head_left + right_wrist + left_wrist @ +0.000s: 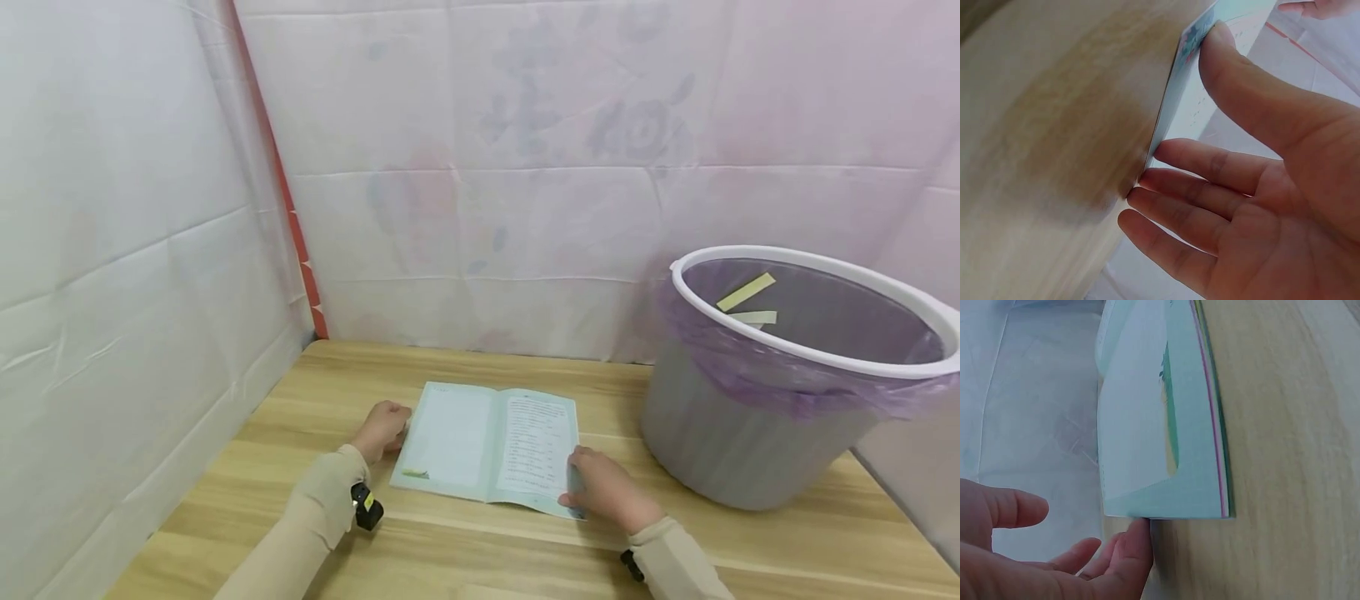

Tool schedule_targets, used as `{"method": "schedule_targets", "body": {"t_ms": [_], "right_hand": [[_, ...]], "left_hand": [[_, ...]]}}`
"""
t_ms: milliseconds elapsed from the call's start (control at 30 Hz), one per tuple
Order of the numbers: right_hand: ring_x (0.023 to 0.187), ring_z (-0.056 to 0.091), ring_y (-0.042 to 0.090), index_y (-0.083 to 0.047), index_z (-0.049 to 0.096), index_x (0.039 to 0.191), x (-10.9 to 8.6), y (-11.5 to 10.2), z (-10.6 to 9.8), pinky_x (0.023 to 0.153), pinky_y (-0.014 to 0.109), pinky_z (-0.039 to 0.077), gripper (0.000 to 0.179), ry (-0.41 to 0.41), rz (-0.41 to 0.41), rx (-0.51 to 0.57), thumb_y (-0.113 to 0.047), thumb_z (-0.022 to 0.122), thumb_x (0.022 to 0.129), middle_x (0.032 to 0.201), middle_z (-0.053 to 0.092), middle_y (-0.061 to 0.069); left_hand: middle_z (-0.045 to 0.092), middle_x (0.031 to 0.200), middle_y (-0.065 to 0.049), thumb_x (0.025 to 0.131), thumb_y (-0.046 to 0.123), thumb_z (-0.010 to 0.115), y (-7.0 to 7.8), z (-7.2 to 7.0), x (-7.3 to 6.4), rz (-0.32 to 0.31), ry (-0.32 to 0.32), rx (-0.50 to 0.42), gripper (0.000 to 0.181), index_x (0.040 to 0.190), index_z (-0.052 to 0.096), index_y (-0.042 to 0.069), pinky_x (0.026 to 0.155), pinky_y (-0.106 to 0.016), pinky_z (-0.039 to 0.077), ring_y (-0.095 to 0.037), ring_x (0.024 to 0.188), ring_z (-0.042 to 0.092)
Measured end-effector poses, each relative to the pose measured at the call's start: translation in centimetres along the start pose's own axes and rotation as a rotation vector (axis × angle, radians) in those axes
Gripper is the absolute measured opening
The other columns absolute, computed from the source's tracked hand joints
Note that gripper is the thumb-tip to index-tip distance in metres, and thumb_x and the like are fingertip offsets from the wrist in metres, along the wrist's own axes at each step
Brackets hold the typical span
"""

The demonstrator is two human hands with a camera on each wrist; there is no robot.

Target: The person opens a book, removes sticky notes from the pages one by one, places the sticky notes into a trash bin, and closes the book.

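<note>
An open booklet (491,446) lies on the wooden table, pale green with white panels. Its left page is mostly blank with a small green drawing at the lower corner; the right page carries lines of print. My left hand (384,429) is at the booklet's left edge. In the left wrist view, its fingertips touch that edge from the side while the thumb (1019,508) stands apart. On the right, my right hand (611,487) touches the booklet's lower right corner. Its thumb (1235,75) rests on the page by a coloured picture, and the other fingers reach the page edge, nearly straight.
A grey wastebasket (712,433) with a white rim and purple liner stands at the right of the table (465,550). Paper strips (746,292) show inside it. White sheeting (480,225) hangs behind and at the left, with a red strip (281,179) near the corner.
</note>
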State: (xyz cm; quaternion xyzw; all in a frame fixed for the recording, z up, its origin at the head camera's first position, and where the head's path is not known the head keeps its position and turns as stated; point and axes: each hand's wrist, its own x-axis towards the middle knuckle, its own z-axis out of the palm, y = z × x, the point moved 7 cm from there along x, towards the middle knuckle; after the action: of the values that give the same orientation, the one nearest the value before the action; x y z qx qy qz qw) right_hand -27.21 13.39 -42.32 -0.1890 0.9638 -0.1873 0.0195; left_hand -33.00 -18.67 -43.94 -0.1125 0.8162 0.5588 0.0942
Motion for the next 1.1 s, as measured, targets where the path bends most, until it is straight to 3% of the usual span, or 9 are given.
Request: {"method": "schedule_targets", "body": {"t_ms": [200, 300, 400, 533, 667, 800, 967, 1100], "right_hand": [[0.097, 0.061, 0.038, 0.01, 0.062, 0.098, -0.4, -0.1, 0.1, 0.089, 0.051, 0.048, 0.049, 0.012, 0.001, 0.024, -0.018, 0.086, 0.067, 0.103, 0.063, 0.023], [0.101, 0.06, 0.042, 0.012, 0.062, 0.098, -0.6, -0.4, 0.1, 0.092, 0.052, 0.047, 0.05, 0.021, -0.016, 0.034, -0.018, 0.086, 0.067, 0.106, 0.062, 0.028], [0.105, 0.058, 0.045, 0.013, 0.062, 0.099, -0.6, -0.6, 0.3, 0.094, 0.053, 0.045, 0.05, 0.021, -0.021, 0.038, -0.017, 0.086, 0.067, 0.11, 0.06, 0.032], [0.11, 0.056, 0.047, 0.014, 0.062, 0.101, -0.5, -0.9, 0.6, 0.097, 0.053, 0.043, 0.052, 0.009, -0.001, 0.03, -0.018, 0.086, 0.068, 0.115, 0.058, 0.035], [0.112, 0.055, 0.046, 0.014, 0.061, 0.105, -0.4, -1.0, 0.7, 0.097, 0.052, 0.044, 0.055, -0.005, 0.026, 0.024, -0.02, 0.085, 0.07, 0.118, 0.057, 0.034], [0.115, 0.053, 0.047, 0.015, 0.061, 0.106, -0.6, -0.9, 0.6, 0.099, 0.053, 0.042, 0.055, -0.002, 0.025, 0.021, -0.019, 0.085, 0.071, 0.12, 0.055, 0.036], [0.114, 0.053, 0.048, 0.014, 0.061, 0.104, -0.7, -1.1, 0.3, 0.099, 0.053, 0.042, 0.053, 0.01, -0.002, 0.021, -0.02, 0.085, 0.071, 0.119, 0.056, 0.036], [0.114, 0.053, 0.048, 0.014, 0.061, 0.106, -0.7, -1.1, 0.2, 0.099, 0.054, 0.042, 0.054, 0.004, -0.005, 0.034, -0.02, 0.085, 0.071, 0.119, 0.056, 0.036]], "left_hand": [[0.054, 0.099, -0.015, 0.101, 0.018, 0.043, -0.3, 0.3, 0.5, -0.042, -0.078, -0.098, 0.043, 0.13, 0.044, -0.015, 0.064, -0.025, 0.049, -0.019, 0.08, 0.054], [0.058, 0.103, -0.016, 0.1, 0.019, 0.046, -0.3, 0.6, 0.4, -0.049, -0.145, -0.058, 0.04, 0.122, 0.051, -0.014, 0.071, -0.028, 0.052, -0.019, 0.084, 0.057], [0.062, 0.102, -0.016, 0.1, 0.021, 0.049, -0.2, 0.7, 0.0, -0.024, -0.206, -0.002, 0.041, 0.122, 0.053, -0.013, 0.076, -0.034, 0.054, -0.019, 0.086, 0.061], [0.064, 0.105, -0.016, 0.1, 0.02, 0.048, 0.7, 0.5, -0.9, 0.028, -0.235, -0.046, 0.042, 0.131, 0.049, -0.008, 0.075, -0.037, 0.056, -0.021, 0.087, 0.064], [0.063, 0.109, -0.016, 0.1, 0.016, 0.048, 2.8, 0.4, -1.9, 0.118, -0.214, -0.072, 0.038, 0.132, 0.051, -0.004, 0.074, -0.037, 0.056, -0.021, 0.088, 0.064], [0.063, 0.105, -0.015, 0.099, 0.012, 0.051, 5.4, 1.4, -2.9, 0.224, -0.164, -0.044, 0.034, 0.128, 0.055, -0.004, 0.069, -0.035, 0.055, -0.02, 0.083, 0.063], [0.058, 0.09, -0.01, 0.094, 0.007, 0.055, 8.7, 4.1, -3.9, 0.302, -0.099, -0.022, 0.041, 0.133, 0.05, -0.003, 0.055, -0.029, 0.051, -0.016, 0.068, 0.056], [0.053, 0.079, -0.007, 0.091, 0.005, 0.055, 10.9, 7.3, -4.7, 0.376, -0.123, 0.024, 0.047, 0.136, 0.046, -0.003, 0.049, -0.029, 0.049, -0.013, 0.055, 0.049]]}}
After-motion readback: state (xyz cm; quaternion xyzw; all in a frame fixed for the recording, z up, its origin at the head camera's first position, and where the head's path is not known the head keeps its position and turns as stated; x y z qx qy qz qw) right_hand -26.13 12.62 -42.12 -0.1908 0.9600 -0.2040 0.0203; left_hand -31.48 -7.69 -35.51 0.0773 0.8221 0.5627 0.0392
